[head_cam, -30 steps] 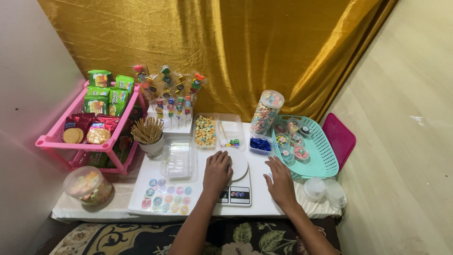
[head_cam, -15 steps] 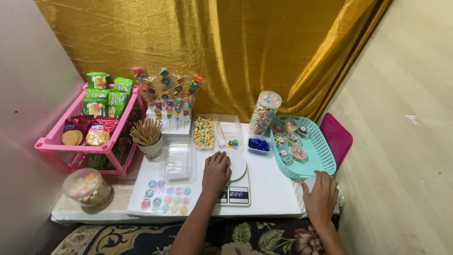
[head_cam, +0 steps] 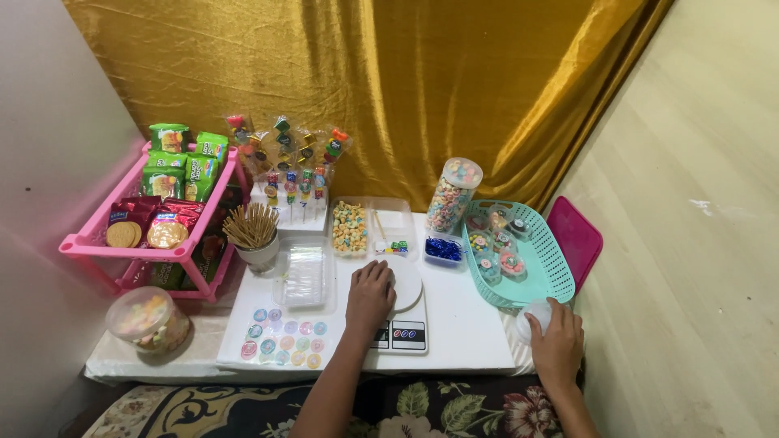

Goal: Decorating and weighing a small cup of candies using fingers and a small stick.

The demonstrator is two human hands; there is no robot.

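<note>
Left hand (head_cam: pixel 369 298) lies flat, fingers loose, on the scale (head_cam: pixel 399 312); right hand (head_cam: pixel 556 345) fingers curl around a white cup (head_cam: pixel 533 316).

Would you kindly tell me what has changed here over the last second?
The right hand moved off the white board, right and toward the person, onto a small clear cup beside the teal basket. The left hand stayed on the kitchen scale.

Scale (head_cam: pixel 403 312) mid-table, rack (head_cam: pixel 154 235) left, basket (head_cam: pixel 545 268) right, skewers (head_cam: pixel 286 158) behind.
</note>
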